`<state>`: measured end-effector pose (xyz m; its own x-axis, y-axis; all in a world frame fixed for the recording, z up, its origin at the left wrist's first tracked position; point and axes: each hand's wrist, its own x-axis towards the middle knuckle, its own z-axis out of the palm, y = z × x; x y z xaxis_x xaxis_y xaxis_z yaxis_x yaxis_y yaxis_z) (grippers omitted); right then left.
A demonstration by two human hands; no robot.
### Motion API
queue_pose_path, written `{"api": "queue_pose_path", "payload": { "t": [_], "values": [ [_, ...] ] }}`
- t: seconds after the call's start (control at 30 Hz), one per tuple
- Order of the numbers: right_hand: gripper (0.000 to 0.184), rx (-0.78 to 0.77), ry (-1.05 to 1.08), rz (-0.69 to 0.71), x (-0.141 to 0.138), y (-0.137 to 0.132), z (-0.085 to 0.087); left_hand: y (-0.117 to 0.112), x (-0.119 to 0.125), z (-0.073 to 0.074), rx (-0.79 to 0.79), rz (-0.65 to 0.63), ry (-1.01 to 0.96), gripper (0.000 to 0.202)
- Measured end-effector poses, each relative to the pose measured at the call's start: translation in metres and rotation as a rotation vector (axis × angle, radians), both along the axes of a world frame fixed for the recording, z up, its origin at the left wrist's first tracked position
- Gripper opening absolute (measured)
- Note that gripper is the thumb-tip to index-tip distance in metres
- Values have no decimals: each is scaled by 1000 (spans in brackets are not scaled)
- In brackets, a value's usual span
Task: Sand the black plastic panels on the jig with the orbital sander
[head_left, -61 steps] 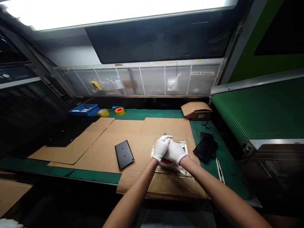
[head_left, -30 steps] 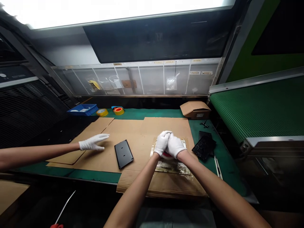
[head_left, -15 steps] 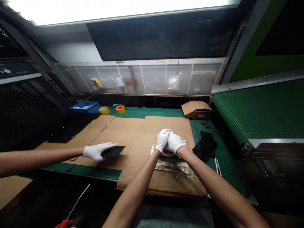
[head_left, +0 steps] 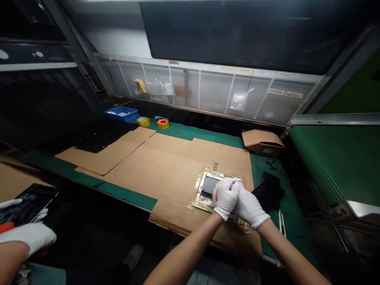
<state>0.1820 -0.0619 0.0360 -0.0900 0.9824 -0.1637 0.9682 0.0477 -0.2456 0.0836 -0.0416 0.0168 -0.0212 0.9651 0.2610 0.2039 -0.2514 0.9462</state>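
Gloved left hand (head_left: 225,199), right hand (head_left: 248,208) clasped over dark plate (head_left: 209,185); grip unclear.

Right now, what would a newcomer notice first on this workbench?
First, the left hand and right hand, both white-gloved, pressed together over a dark flat part lying on shiny film on the cardboard, right of centre. Next, the green conveyor along the right edge, and a co-worker's gloved hand by a black panel at lower left.
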Motion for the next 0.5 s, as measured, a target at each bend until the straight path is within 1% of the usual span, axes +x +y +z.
{"api": "queue_pose_path", "payload": {
  "t": [0.07,0.1,0.13,0.2,0.3,0.37,0.4,0.43,0.47,0.5],
  "values": [
    [55,1,-37,-47,17,-11,-10,-10,18,-4,41,-8,-42,20],
    [56,-2,-62,-60,20,-13,-12,-11,22,-6,51,-7,-52,20],
    [56,2,-87,-55,18,-13,-12,-10,20,-7,58,3,-53,20],
    [53,26,-117,33,-1,-8,-10,-9,1,-10,85,57,-41,20],
    [45,81,-140,241,-51,4,-4,-9,-48,-11,141,190,-22,23],
    [43,96,-169,301,-76,10,-3,-11,-72,-11,172,247,-23,25],
    [42,99,-182,307,-80,11,-4,-11,-77,-11,185,263,-25,25],
    [42,104,-186,306,-77,10,-6,-12,-75,-12,198,273,-29,24],
    [41,115,-182,300,-69,8,-9,-12,-67,-13,207,274,-32,23],
    [40,131,-175,288,-54,5,-11,-13,-54,-14,210,265,-34,21]
  ]
}}
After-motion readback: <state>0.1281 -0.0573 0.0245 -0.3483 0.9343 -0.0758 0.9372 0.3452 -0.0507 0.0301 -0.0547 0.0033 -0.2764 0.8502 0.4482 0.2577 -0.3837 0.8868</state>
